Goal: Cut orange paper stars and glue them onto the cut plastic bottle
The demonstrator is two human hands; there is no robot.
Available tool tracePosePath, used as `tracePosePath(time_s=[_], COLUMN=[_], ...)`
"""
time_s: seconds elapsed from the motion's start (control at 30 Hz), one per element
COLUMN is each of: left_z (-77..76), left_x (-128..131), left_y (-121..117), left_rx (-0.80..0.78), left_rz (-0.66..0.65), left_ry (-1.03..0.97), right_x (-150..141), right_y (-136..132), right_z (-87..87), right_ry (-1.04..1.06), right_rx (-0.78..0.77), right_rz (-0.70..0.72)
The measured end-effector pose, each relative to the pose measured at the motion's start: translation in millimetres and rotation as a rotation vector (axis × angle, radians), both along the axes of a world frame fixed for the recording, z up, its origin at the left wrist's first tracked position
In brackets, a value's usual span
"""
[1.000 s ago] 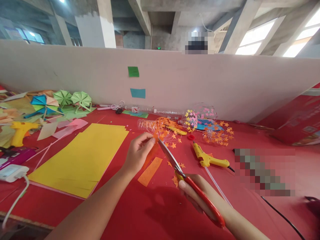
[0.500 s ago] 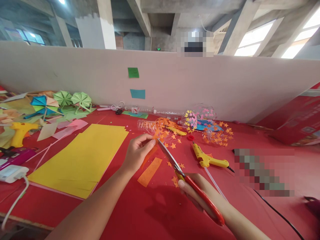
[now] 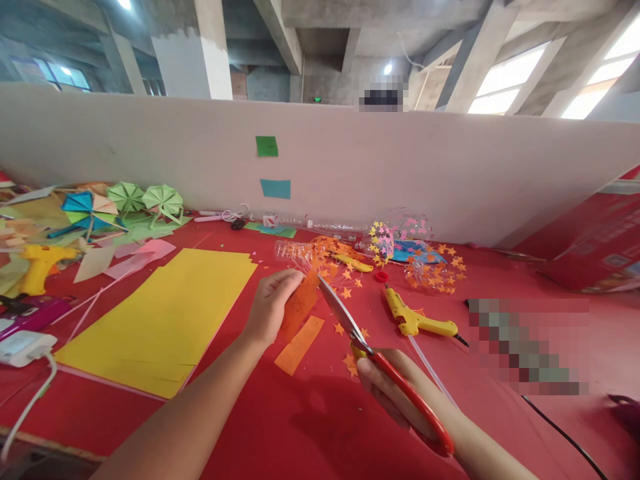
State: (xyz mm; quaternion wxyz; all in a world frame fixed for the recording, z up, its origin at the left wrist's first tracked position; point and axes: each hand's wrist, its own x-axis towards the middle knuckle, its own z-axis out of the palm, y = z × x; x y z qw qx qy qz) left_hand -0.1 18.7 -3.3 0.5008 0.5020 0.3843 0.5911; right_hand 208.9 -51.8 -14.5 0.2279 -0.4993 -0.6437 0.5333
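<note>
My left hand pinches an orange paper strip between thumb and fingers, held above the table. In my right hand is a pair of scissors with red handles. The blades look closed, and their tip lies just right of the strip's upper end. Below the held strip, another orange paper piece lies flat on the red table. Small orange paper stars lie beside the scissors. Beyond the hands is a clear plastic bottle with orange stars around it.
Yellow paper sheets are stacked at left. A yellow glue gun lies right, its cord trailing. A yellow cutter and star-covered clear plastic pieces sit behind. Paper umbrellas and a white charger are far left.
The orange strip has turned so that its broad face shows more. The scissors have shifted slightly right and down, away from my left fingertips.
</note>
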Motion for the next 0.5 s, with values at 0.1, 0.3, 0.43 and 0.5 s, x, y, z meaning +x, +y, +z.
tracePosePath(time_s=[0.1,0.3,0.43,0.5], left_z=[-3.4,-8.8,-5.0,-4.2], left_x=[1.7,11.9,13.7,11.3], left_y=[4.5,-6.4,-21.0,-23.1], left_rx=[-0.140,-0.062,0.053,0.051], left_rz=[-0.029,-0.483,-0.462,-0.368], left_ry=[-0.096,0.345,0.382,0.329], right_x=[2.0,3.8,1.8,0.5], right_y=[-3.1,-3.6,-2.7,-3.4], right_z=[-5.3,-11.3,-7.1,-4.6], right_ry=[0.211,0.411,0.233,0.179], right_rx=[-0.014,0.013,-0.005,-0.011], right_rz=[0.054,0.104,0.022,0.014])
